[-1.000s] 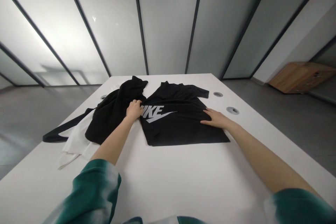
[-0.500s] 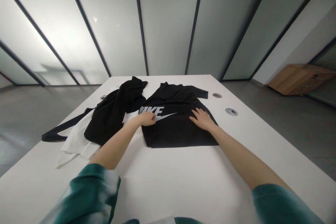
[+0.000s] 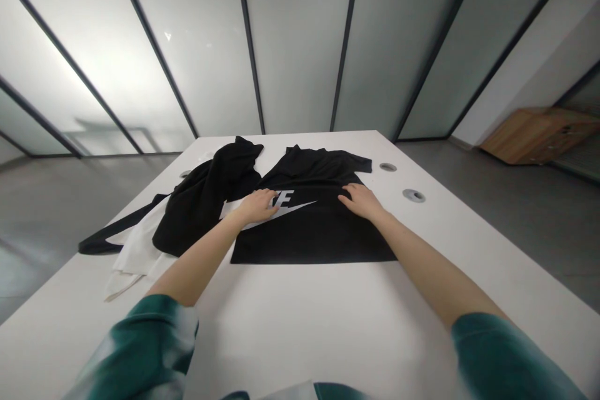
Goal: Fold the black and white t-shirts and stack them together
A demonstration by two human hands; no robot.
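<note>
Black Nike T-shirt [image 3: 309, 231] lies flat, mid-frame, on the white desk [image 3: 304, 319]. Left hand [image 3: 255, 206] rests on the logo, right hand [image 3: 362, 201] on the shirt's right side; both grips released, palms down, fingers unclenched. Crumpled black garment [image 3: 201, 212] sits over white cloth [image 3: 135, 256], just left of the shirt.

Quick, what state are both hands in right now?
Left hand: on the black Nike T-shirt, fingers together; cannot tell whether it grips.
Right hand: open, lying flat on the shirt, holding nothing.
</note>
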